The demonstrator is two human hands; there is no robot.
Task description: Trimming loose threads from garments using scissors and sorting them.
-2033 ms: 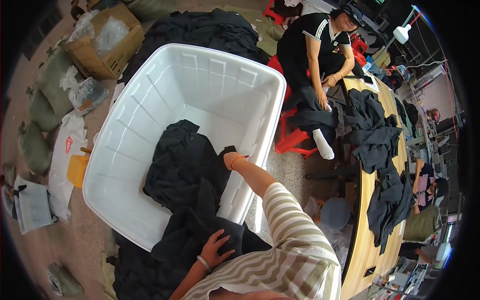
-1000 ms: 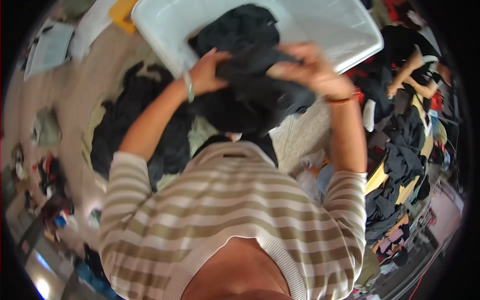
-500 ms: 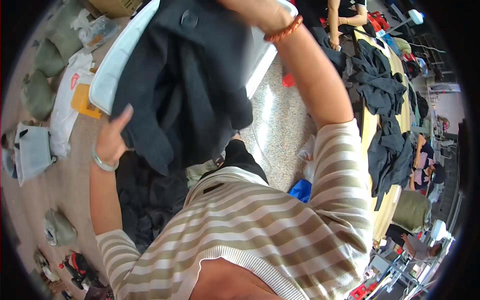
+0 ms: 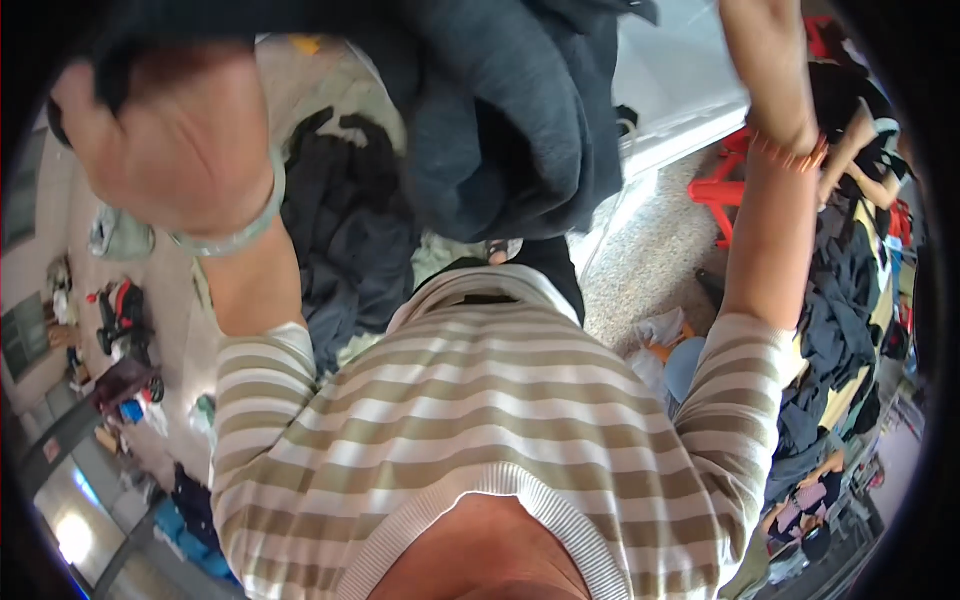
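Dark garment cloth [image 4: 500, 100] hangs in folds across the top of the view, in front of my body. My left hand [image 4: 175, 135], raised close at the upper left, has its fingers closed round part of this dark cloth; the hand is slightly blurred. Over at the upper right, my right hand [image 4: 762, 60] is cut off by the top edge, so its fingers are hidden. It is beside a white sewing-table top or tub-like surface [image 4: 680, 75], on which part of the cloth lies.
A heap of dark garments [image 4: 350, 220] lies by my left side. To the right are a red stool [image 4: 720, 190], plastic bags [image 4: 655, 345] and a long table piled with dark clothes [image 4: 830, 330]. Another person's arm [image 4: 850, 150] shows beyond my right arm.
My left hand has risen and now grips cloth, where before its fingers were spread beside it. My right hand has moved right, away from the garment. The cloth has shifted upward.
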